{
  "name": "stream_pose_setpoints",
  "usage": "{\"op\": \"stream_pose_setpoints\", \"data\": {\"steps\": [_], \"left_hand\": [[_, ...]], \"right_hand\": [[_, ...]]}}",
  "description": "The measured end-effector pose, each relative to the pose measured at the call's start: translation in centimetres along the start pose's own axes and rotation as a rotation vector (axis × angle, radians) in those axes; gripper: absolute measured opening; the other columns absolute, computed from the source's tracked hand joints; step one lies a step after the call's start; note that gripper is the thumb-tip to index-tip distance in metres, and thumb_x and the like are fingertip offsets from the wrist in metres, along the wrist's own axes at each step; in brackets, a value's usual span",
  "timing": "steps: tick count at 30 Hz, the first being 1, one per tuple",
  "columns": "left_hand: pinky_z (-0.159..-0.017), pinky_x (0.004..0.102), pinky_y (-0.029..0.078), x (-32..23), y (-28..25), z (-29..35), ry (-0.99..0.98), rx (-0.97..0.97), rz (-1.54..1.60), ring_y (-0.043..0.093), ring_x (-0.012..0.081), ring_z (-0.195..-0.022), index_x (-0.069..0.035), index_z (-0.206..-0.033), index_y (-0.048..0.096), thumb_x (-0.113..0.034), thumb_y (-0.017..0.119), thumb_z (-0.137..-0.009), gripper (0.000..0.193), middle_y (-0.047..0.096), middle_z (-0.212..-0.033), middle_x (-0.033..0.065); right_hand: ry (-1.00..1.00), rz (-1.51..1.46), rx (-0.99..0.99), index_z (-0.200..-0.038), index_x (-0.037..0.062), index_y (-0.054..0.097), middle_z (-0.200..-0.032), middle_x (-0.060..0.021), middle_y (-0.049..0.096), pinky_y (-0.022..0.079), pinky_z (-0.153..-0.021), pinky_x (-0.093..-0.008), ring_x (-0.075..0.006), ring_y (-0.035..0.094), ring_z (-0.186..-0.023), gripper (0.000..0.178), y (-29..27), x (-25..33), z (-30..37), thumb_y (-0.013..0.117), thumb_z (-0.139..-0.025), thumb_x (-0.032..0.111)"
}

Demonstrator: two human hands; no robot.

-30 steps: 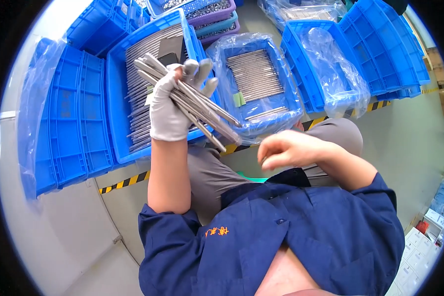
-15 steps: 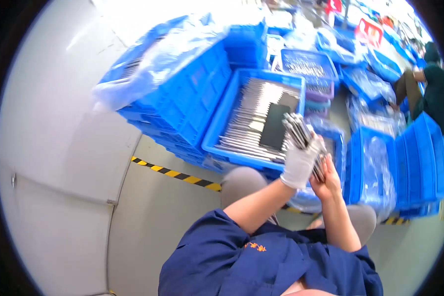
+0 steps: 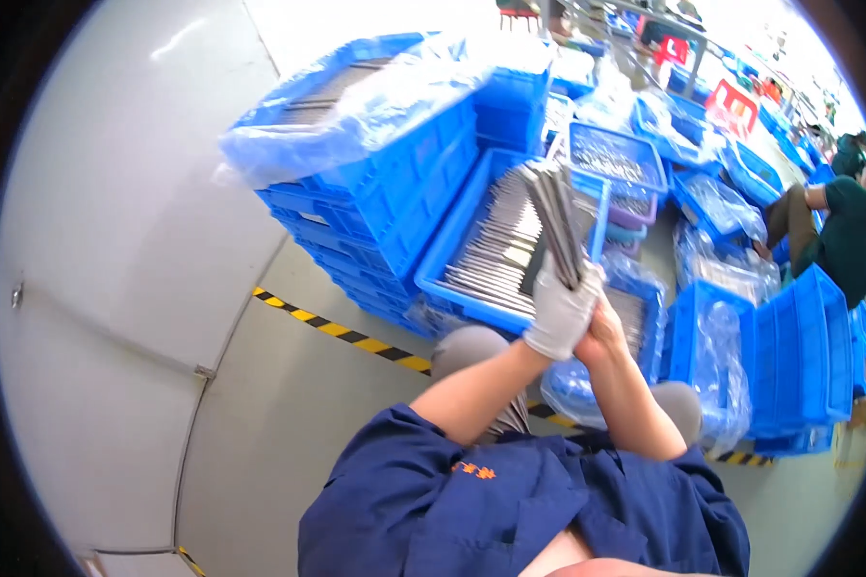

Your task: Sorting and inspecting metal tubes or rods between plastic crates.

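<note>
A stack of thin, flat grey plates [image 3: 556, 216] stands tilted up in my hands, its upper end fanned a little. My left hand [image 3: 560, 310], in a white glove, is closed round the lower part of the stack. Pressed close beside it, my bare right hand [image 3: 601, 335] is curled at the stack's lower end, its fingers partly hidden by the glove. Just beyond is a blue crate [image 3: 471, 306] with rows of similar thin plates [image 3: 496, 245] set on edge. A dark flat piece [image 3: 529, 273] lies on those rows, mostly covered by my hand and the stack.
Stacked blue crates [image 3: 375, 207] with plastic film rise at left. A tub of small parts [image 3: 606, 159] sits behind. Empty-looking nested crates [image 3: 801, 356] and a film-lined crate [image 3: 707, 337] stand at right. A person [image 3: 837, 226] sits farther right. Striped tape [image 3: 342, 332] crosses the floor.
Both hands have moved slightly left, bringing the plates together into one more upright stack. The right hand has come in closer under the left. The dark piece in the crate is now mostly covered.
</note>
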State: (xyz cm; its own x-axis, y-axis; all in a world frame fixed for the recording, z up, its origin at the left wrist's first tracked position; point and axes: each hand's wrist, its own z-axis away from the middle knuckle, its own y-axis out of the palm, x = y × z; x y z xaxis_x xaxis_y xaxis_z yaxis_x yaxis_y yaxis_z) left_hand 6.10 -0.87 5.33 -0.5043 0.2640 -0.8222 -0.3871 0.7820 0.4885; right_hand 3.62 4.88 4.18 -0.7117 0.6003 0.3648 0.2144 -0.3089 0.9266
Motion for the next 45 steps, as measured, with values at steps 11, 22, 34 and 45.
{"op": "stream_pose_setpoints", "data": {"steps": [11,22,34,45], "left_hand": [[-0.058,0.0213,0.046,-1.7,-1.6,-1.7,-0.101,-0.105,0.005,0.051,0.0082,-0.067,-0.003,-0.094,0.043,-0.003,0.052,-0.079,0.017,0.050,-0.081,0.0031],[-0.040,0.0183,0.037,-25.9,-5.3,-18.2,0.089,-0.019,-0.289,0.045,0.0087,-0.050,-0.001,-0.083,0.044,-0.007,0.051,-0.080,0.009,0.047,-0.068,0.0058],[-0.038,0.0245,0.040,-30.2,-17.9,-25.2,-0.464,-0.590,-0.585,0.046,0.0134,-0.047,-0.010,-0.078,0.045,-0.010,0.044,-0.080,0.002,0.045,-0.055,0.0030],[-0.073,0.0342,0.044,-27.7,-25.3,-31.0,-0.792,-0.022,-2.077,0.056,0.0255,-0.088,-0.006,-0.099,0.058,-0.044,0.049,-0.073,0.046,0.058,-0.097,0.0143]], "right_hand": [[0.180,-0.352,0.385,-0.108,0.0046,0.047,-0.103,-0.0083,0.055,0.041,-0.085,-0.0345,-0.0195,0.051,-0.097,0.028,0.1,-0.9,-1.6,0.040,-0.087,0.022],[0.000,0.039,-0.296,-0.084,0.0086,0.053,-0.097,-0.0086,0.057,0.042,-0.081,-0.0326,-0.0200,0.052,-0.095,0.019,-6.2,5.5,2.2,0.052,-0.082,0.027],[-0.006,-0.053,-0.364,-0.079,0.0098,0.055,-0.095,-0.0071,0.058,0.044,-0.079,-0.0307,-0.0185,0.054,-0.093,0.017,-12.3,8.7,0.6,0.054,-0.081,0.027],[-0.021,-0.102,-0.261,-0.085,0.0085,0.055,-0.099,-0.0094,0.057,0.042,-0.080,-0.0340,-0.0211,0.054,-0.092,0.021,-12.1,10.6,0.9,0.047,-0.084,0.028]]}}
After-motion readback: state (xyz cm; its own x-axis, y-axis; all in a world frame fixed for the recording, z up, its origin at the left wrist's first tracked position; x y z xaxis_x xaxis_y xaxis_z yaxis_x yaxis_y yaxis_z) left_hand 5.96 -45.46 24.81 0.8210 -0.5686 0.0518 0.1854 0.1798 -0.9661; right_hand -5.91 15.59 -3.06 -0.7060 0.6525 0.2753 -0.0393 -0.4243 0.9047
